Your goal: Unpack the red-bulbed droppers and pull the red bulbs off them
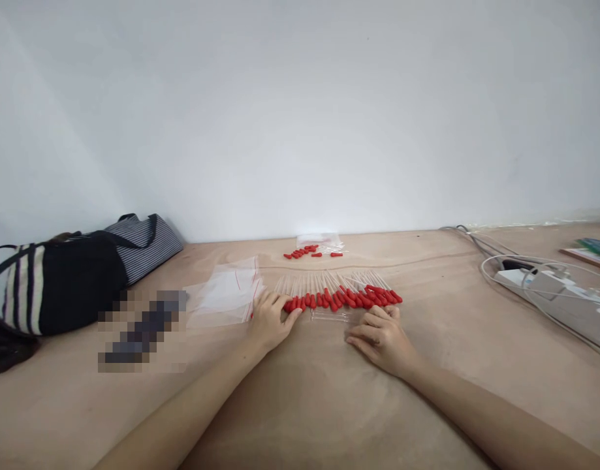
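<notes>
A row of several clear glass droppers with red rubber bulbs (343,297) lies across the middle of a wooden table (300,398). My left hand (270,321) rests flat at the row's left end, fingers stretched and touching the bulbs. My right hand (382,338) lies just in front of the row's right half, fingers loosely curled and pointing left, with nothing visible in them. A stack of clear zip bags (224,297) with red seal lines lies left of my left hand.
Loose red bulbs (307,250) and a small clear bag (324,241) lie near the wall. Striped and dark bags (74,274) sit at the left. A blurred patch (142,331) is beside them. A white power strip with cables (549,287) and books (591,251) are at the right.
</notes>
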Demonstrator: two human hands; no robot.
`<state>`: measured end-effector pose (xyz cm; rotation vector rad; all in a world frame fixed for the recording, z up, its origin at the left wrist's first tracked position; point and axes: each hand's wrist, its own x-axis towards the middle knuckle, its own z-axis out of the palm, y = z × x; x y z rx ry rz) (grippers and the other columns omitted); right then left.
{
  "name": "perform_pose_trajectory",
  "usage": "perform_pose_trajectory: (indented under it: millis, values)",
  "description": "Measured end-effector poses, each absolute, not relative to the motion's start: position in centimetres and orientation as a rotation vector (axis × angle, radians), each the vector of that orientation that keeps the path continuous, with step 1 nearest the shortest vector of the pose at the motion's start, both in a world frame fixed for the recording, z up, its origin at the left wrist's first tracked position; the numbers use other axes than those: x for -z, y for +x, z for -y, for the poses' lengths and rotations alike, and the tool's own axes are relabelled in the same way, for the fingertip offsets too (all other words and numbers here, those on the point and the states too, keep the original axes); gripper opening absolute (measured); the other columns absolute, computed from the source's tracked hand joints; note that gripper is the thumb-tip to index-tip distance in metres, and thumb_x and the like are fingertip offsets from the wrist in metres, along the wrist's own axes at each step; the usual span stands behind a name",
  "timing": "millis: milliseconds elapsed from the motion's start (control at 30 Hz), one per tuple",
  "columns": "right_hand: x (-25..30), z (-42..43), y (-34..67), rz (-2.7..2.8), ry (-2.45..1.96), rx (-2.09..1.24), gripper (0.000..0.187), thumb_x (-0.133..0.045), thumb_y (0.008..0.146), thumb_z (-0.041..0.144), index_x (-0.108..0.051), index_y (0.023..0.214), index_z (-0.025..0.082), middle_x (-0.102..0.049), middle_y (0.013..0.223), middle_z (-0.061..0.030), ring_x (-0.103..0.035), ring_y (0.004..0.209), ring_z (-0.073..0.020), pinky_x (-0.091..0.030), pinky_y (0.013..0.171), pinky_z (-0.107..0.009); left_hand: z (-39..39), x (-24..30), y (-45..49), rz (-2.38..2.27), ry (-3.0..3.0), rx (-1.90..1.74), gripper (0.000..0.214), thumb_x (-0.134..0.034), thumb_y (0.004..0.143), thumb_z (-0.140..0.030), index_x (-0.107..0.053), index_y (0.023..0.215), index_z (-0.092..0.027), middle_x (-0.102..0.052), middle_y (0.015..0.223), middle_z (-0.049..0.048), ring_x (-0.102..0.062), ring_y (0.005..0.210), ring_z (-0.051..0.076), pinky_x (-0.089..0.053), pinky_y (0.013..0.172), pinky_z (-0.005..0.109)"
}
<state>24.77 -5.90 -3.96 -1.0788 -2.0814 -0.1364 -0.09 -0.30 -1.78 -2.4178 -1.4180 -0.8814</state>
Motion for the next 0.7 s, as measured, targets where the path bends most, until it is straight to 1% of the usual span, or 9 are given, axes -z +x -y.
perform_pose_trajectory:
  millis: [133,267,367,467,567,700]
  values:
    - [4.1,5.4,24.5,2.072,-1.099,0.161,0.016,-0.053,0.082,0.031,-0.067,0.078,0.025,-0.060,0.066,-0.0006,-0.043,0.070,-0.0132,-0.020,0.070,-0.033,-0.1,2.1,0.1,1.465,-2.426,0.930,0.016,-0.056,0.078,-0.033,-0.060,0.072,-0.019,-0.064,0.070,0.0012,-0.057,0.073,0.020,-0.036,0.079,0.038]
    - [4.2,4.4,23.7,2.061,-1.127,0.201,0.015,-0.054,0.081,0.031,-0.067,0.074,0.024,-0.059,0.064,-0.0001,-0.043,0.069,-0.0130,-0.019,0.070,-0.033,0.1,2.0,0.0,1.545,-2.421,0.980,0.019,-0.052,0.080,-0.029,-0.059,0.067,-0.019,-0.063,0.064,0.0003,-0.057,0.067,0.019,-0.036,0.069,0.033]
    - [4.2,4.2,23.6,2.055,-1.124,0.210,0.016,-0.054,0.081,0.030,-0.066,0.072,0.024,-0.058,0.062,0.0003,-0.043,0.068,-0.0126,-0.020,0.071,-0.033,0.6,1.4,0.0,1.556,-2.304,1.136,0.022,-0.046,0.083,-0.029,-0.060,0.069,-0.018,-0.063,0.065,0.0012,-0.057,0.064,0.017,-0.035,0.066,0.032]
    - [4.2,4.4,23.7,1.990,-1.114,0.238,0.016,-0.052,0.082,0.030,-0.065,0.075,0.022,-0.058,0.064,-0.0003,-0.044,0.068,-0.0125,-0.021,0.072,-0.032,1.7,0.7,0.0,1.460,-2.249,1.297,0.025,-0.042,0.085,-0.031,-0.061,0.077,-0.017,-0.064,0.069,0.0032,-0.057,0.067,0.017,-0.036,0.068,0.032]
    - [4.1,4.9,23.8,1.891,-1.143,0.321,0.016,-0.052,0.081,0.033,-0.063,0.081,0.020,-0.059,0.074,-0.0027,-0.048,0.074,-0.0145,-0.024,0.075,-0.033,3.2,0.6,0.0,1.317,-2.433,1.315,0.024,-0.042,0.086,-0.032,-0.061,0.083,-0.018,-0.066,0.078,0.0041,-0.057,0.076,0.018,-0.038,0.073,0.032]
    - [3.7,5.6,23.8,1.936,-1.107,0.443,0.027,-0.054,0.079,0.040,-0.060,0.097,0.021,-0.060,0.096,-0.0071,-0.049,0.092,-0.0208,-0.026,0.082,-0.037,4.6,1.2,0.2,1.254,-2.714,1.103,0.022,-0.045,0.086,-0.034,-0.062,0.084,-0.022,-0.066,0.077,0.0021,-0.056,0.077,0.019,-0.036,0.071,0.033]
